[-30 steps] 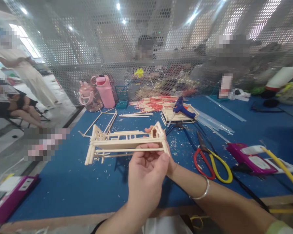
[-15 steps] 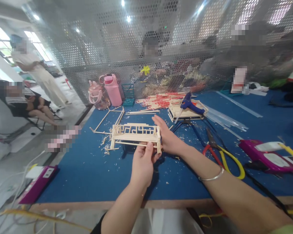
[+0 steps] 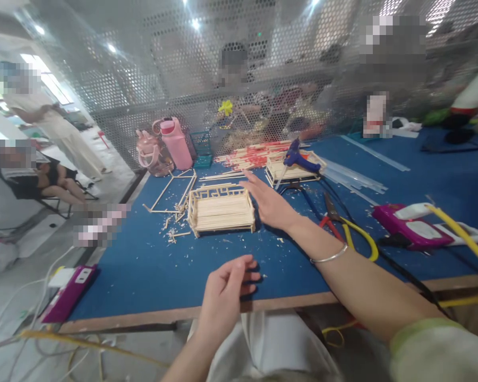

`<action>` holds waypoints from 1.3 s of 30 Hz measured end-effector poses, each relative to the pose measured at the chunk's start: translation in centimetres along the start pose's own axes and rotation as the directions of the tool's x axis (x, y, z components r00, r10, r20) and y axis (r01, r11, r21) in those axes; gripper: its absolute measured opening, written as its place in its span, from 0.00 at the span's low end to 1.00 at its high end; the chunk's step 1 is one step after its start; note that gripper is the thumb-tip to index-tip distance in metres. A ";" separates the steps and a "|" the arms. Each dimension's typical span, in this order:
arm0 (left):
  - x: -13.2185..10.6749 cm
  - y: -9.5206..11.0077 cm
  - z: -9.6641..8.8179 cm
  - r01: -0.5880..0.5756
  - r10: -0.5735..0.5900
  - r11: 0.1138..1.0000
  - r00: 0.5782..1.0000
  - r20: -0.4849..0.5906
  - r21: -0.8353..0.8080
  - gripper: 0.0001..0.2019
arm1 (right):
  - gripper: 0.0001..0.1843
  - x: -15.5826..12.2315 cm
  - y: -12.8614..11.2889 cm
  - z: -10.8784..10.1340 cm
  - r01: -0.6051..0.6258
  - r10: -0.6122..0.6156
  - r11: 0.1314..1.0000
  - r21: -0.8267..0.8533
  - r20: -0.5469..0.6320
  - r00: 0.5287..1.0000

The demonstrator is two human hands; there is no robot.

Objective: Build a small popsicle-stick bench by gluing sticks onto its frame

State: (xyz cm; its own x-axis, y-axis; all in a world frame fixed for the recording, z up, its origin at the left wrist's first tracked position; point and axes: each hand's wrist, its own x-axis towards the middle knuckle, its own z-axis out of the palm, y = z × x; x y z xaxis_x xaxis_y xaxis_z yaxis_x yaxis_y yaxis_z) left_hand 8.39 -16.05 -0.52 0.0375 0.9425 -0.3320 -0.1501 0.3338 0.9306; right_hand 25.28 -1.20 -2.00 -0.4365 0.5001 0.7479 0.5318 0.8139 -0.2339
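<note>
A small bench-like model of pale wooden sticks (image 3: 221,208) stands on the blue table (image 3: 143,265). My right hand (image 3: 267,200) is stretched out flat just right of it, fingers apart, holding nothing. Nearer me, my left hand (image 3: 227,292) hovers over the table's front edge with loosely curled fingers and nothing in them. A silver bangle (image 3: 330,257) circles my right wrist.
A blue glue gun (image 3: 298,159) lies on a second stick frame (image 3: 292,171). Red-and-yellow pliers (image 3: 342,225), a magenta box (image 3: 406,231), loose sticks (image 3: 255,156), a pink bottle (image 3: 175,143) and a mesh screen (image 3: 263,63) surround the work. People sit behind and to the left.
The stick model went from both hands, held in the air, down onto the table. My left hand drew back toward me; my right hand opened beside the model.
</note>
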 end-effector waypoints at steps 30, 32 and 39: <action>7.4 3.0 -7.3 -0.280 0.596 0.427 0.802 -0.034 0.860 0.22 | 0.07 -1.3 -3.2 -2.0 -0.544 0.584 0.809 -0.222 0.406 0.703; 7.3 3.2 -7.3 -0.321 0.614 0.440 0.789 -0.020 0.839 0.23 | 0.08 -1.3 -3.1 -1.8 -0.539 0.588 0.809 -0.236 0.341 0.734; 7.4 3.3 -7.4 -0.302 0.638 0.401 0.769 -0.028 0.865 0.24 | 0.18 -1.7 -1.2 -2.5 -0.648 0.645 0.761 -0.035 0.160 0.748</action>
State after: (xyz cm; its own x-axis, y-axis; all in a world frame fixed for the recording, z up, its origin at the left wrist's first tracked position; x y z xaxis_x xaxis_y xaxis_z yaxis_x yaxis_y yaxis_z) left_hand 0.89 -8.10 -1.02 -0.0946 0.9378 0.3342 0.7829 -0.1373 0.6068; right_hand 27.19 -3.77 -1.38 -0.0997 0.9459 0.3089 0.7127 0.2845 -0.6412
